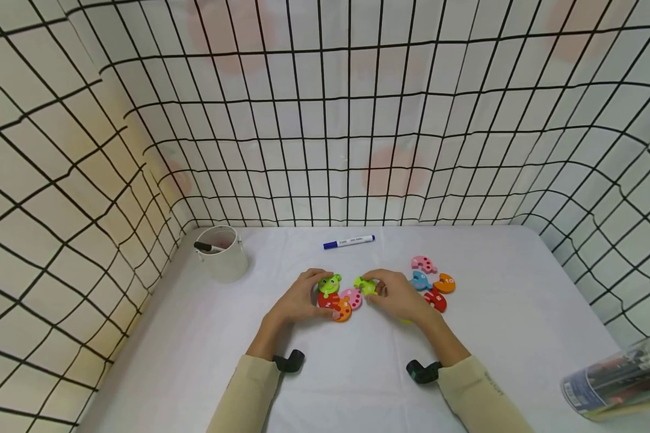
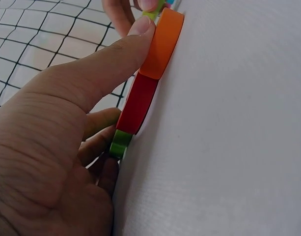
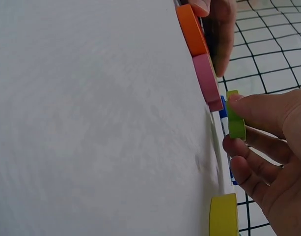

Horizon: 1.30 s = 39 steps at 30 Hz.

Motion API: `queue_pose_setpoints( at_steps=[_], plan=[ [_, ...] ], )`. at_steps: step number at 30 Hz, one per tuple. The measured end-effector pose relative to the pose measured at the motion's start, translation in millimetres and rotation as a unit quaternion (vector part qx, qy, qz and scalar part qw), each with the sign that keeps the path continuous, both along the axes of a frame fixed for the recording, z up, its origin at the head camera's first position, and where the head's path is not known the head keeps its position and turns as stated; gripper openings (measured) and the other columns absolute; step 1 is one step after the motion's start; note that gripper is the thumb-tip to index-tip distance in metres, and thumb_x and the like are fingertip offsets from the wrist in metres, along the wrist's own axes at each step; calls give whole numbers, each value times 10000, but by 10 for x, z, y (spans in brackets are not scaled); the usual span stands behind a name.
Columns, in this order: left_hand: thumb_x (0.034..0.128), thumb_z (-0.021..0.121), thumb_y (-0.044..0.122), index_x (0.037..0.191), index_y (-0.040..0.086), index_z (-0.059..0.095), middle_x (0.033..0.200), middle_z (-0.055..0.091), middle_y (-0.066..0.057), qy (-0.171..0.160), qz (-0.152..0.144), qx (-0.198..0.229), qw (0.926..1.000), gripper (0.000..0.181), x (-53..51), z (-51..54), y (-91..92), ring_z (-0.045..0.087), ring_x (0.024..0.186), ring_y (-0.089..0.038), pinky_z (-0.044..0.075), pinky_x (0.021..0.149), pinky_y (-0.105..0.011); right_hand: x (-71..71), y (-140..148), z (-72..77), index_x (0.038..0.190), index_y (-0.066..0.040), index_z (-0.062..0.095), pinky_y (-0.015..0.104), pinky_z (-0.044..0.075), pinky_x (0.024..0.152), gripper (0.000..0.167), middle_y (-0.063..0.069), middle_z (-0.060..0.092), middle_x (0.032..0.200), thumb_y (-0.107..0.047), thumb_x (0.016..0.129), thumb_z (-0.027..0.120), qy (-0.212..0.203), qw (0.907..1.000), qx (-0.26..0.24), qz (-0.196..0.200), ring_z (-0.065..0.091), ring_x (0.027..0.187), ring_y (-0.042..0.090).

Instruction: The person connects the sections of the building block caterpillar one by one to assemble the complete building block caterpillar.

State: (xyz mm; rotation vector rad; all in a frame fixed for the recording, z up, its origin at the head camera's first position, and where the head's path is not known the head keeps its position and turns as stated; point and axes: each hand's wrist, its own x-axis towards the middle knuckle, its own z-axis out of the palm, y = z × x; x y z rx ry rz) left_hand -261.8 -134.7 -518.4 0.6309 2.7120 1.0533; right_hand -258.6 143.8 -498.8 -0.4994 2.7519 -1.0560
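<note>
Four joined caterpillar puzzle pieces lie on the white table in the head view: a smiling green head point(image 1: 329, 285), a red piece point(image 1: 325, 300), an orange piece point(image 1: 345, 309) and a pink piece point(image 1: 353, 297). My left hand point(image 1: 297, 299) holds this row, its thumb against the orange piece and its fingers around the green head. Just right of the pink piece, my right hand point(image 1: 398, 294) pinches a light green puzzle piece point(image 3: 236, 120) between thumb and fingers. A gap separates that piece from the row. The right hand's fingers hide part of it.
Right of my right hand lie loose pink point(image 1: 423, 263), blue point(image 1: 419, 280), orange point(image 1: 445, 283) and red point(image 1: 437, 301) pieces. A yellow piece point(image 3: 223, 216) is near that wrist. Behind are a marker point(image 1: 349, 242) and white bucket point(image 1: 227, 264); a pencil jar point(image 1: 617, 382) lies front right.
</note>
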Motion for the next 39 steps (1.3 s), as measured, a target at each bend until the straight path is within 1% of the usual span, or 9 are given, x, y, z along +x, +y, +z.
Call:
queue_pose_setpoints(
  at_steps=[5,9,16,21,26,29,33,39],
  plan=[
    [741,899,487,1509,241,519,1548,459,-38,50,0,37,10000,892,-5,-7,2,422,1455,-273,370,1213,-539,-14,-48,-1,1374,-161,651,291,532,823,444,19,669,1332,-197,946,760,61,9996,129,226,580,938,147],
    [737,901,487,1510,230,519,1550,459,-44,26,-4,67,10000,900,-9,-11,-4,424,1455,-279,372,1210,-548,-33,-71,-21,1393,-145,636,303,544,864,458,41,646,1396,-200,954,751,118,9991,216,348,583,967,142],
    [757,895,475,1533,225,489,1613,402,-17,121,-195,149,9996,911,-18,-9,0,369,1511,-263,332,1237,-533,-53,-80,-47,1385,-136,642,307,541,866,454,49,646,1392,-207,951,756,180,9985,330,409,581,965,150],
    [769,886,437,1537,239,486,1620,405,-13,86,-228,106,9996,888,-15,-15,-3,345,1523,-263,326,1236,-545,-50,-85,-47,1395,-142,635,321,548,875,462,45,655,1360,-209,953,751,140,9983,367,419,574,966,157],
    [717,910,482,1540,274,485,1629,392,18,4,-257,58,9997,948,-4,-17,7,320,1529,-248,329,1229,-562,-37,-79,-37,1406,-143,623,330,543,887,460,31,668,1299,-205,964,735,98,9982,380,464,568,974,158],
    [692,923,501,1538,269,489,1627,394,27,13,-278,63,9996,979,-1,-10,19,310,1531,-243,332,1227,-564,-33,-69,-29,1407,-139,620,339,541,894,450,30,668,1295,-190,972,723,90,9981,337,501,567,978,158],
    [697,916,509,1537,266,489,1618,404,22,58,-288,-15,9996,974,0,-3,31,315,1526,-243,344,1224,-552,-32,-59,-39,1390,-130,632,337,540,890,433,31,675,1278,-167,968,723,174,9981,304,516,566,968,157],
    [686,915,539,1538,261,486,1612,415,13,84,-268,-127,9995,994,5,5,32,323,1520,-246,356,1217,-554,-37,-54,-53,1395,-142,633,309,542,880,446,27,664,1312,-175,962,732,182,9981,299,511,563,971,152]
  ],
)
